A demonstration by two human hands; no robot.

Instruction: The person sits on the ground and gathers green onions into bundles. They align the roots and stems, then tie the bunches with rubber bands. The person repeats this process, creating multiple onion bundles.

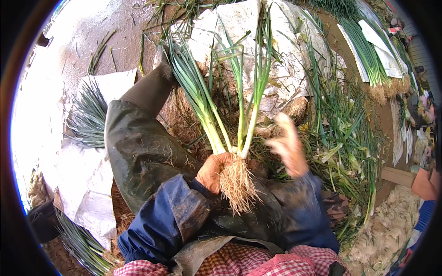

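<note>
My left hand (211, 171) grips a small bunch of green onions (210, 132) low on the pale stems, just above the roots. Tan, stringy roots (238, 186) hang down towards my lap. The green leaves fan away from me in separate clumps. To the right of the bunch is my right hand (288, 146), blurred by motion, with its fingers apart and no object visible in it. Loose, stripped leaves (342, 138) lie in a heap beyond and beside that hand.
A soiled white sheet (290, 69) lies ahead, my booted leg (148, 89) stretching along its left. Bundled green onions (88, 115) rest at left near white sheeting (86, 186). More bundles (371, 55) lie at far right. Another person's blue sleeve (426, 215) shows at the right edge.
</note>
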